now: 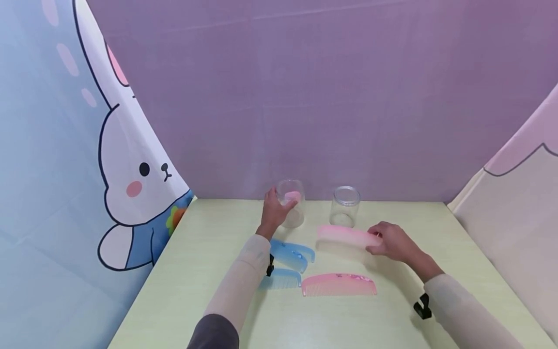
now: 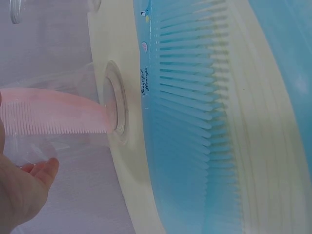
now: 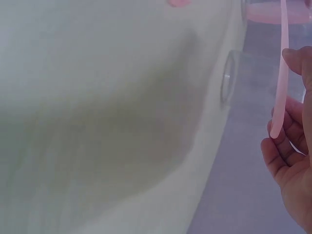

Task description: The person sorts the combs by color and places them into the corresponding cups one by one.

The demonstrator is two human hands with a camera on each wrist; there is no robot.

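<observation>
The left hand [image 1: 274, 211] clasps a jar [image 1: 294, 220] near the surface's [image 1: 226, 218] far edge; the right hand [image 1: 394, 241] pinches a pink comb [image 1: 344, 236]: apparently a carrying step, tilting likely next.

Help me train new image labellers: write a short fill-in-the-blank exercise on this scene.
1. The left hand grips a clear jar with a ____ comb inside.
2. The comb held in the air is in the ____ hand.
3. In the head view, the comb on the right lies on the table beside ____ combs.

Missing words: pink; right; blue.
</observation>
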